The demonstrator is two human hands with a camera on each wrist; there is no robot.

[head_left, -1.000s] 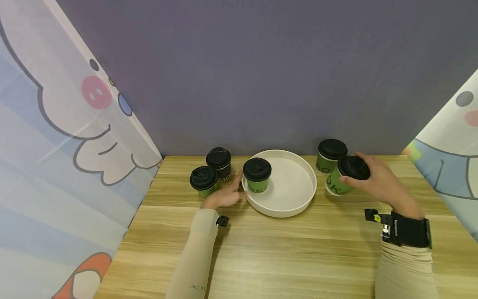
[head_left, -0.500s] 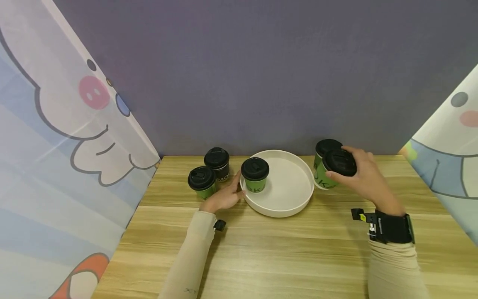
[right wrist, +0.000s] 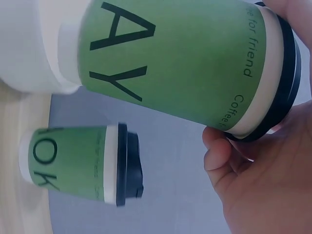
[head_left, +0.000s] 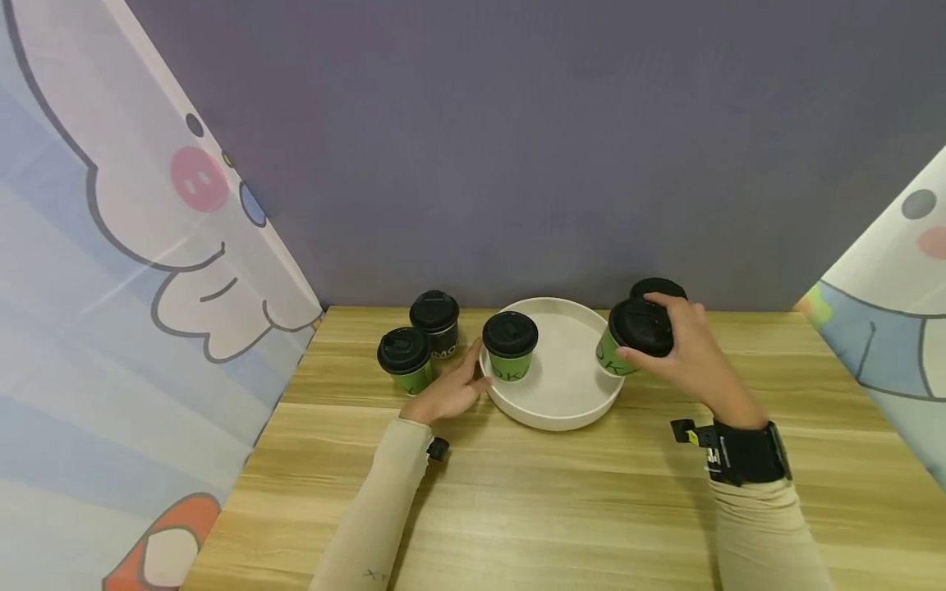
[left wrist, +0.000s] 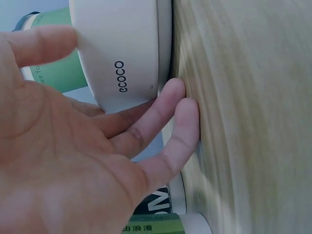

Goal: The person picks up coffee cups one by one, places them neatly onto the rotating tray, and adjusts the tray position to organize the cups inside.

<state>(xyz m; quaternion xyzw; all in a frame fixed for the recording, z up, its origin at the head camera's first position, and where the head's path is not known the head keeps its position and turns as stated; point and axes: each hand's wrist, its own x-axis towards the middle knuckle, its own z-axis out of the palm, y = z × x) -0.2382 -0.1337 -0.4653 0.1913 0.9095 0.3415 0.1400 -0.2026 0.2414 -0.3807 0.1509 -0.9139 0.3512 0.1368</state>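
My right hand (head_left: 691, 353) grips a green paper coffee cup (head_left: 615, 355) around its black lid. That cup is tilted over the tray's right rim; in the right wrist view its base is close to the white wall, and I cannot tell if they touch. On the left, my left hand (head_left: 447, 396) rests against the round white tray (head_left: 565, 387), thumb near its rim and the other fingers along its outer wall, as the left wrist view shows. Another green coffee cup (head_left: 510, 363) stands upright inside the tray's left part.
Left of the tray stand a black coffee cup (head_left: 443, 338) and a green one (head_left: 414, 379). One more green cup (right wrist: 73, 163) stands behind the right hand, mostly hidden in the head view. A grey wall (head_left: 473, 164) borders the back of the wooden table (head_left: 562, 501).
My right hand has carried its cup leftward, from beside the rear right cup to over the tray's right edge. The left hand and the tray have stayed put.
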